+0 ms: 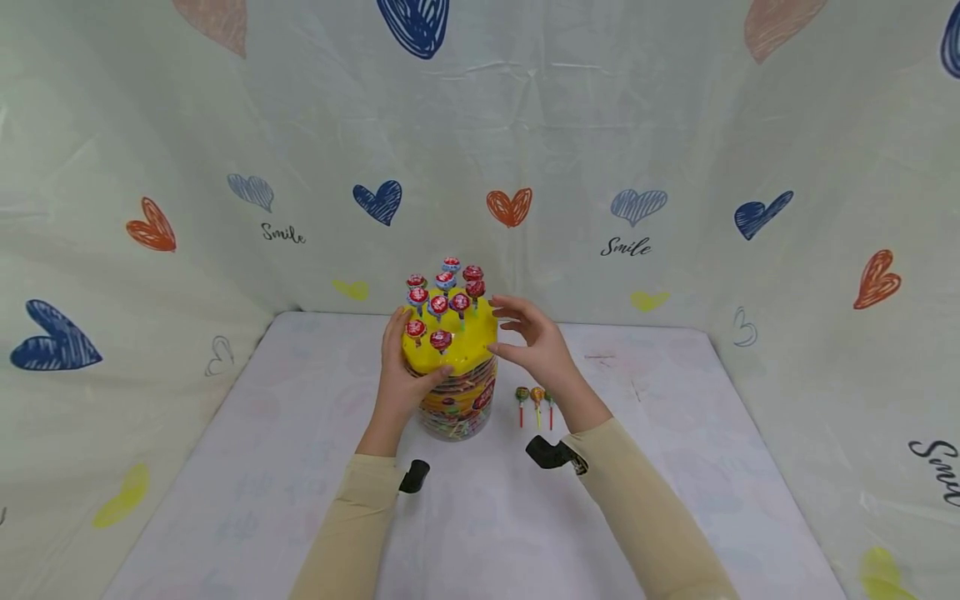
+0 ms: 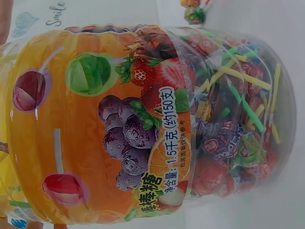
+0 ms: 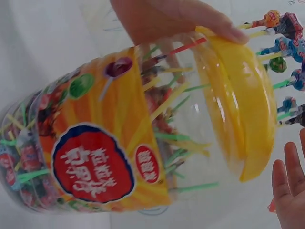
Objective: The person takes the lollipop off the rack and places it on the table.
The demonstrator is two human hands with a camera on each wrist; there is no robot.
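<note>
A clear plastic jar of lollipops with an orange fruit label stands on the table. Its yellow lid has several wrapped lollipops standing up in it, heads on top. My left hand grips the jar's top from the left, thumb across the front of the lid. On the other side, my right hand is beside the lid, fingers apart and holding nothing. In the right wrist view, a gap shows between its fingers and the lid. Loose lollipops and sticks fill the jar's lower part.
Three lollipops lie in a row on the white-covered table, right of the jar and close to my right forearm. A pale curtain printed with hearts rises behind the table and at both sides.
</note>
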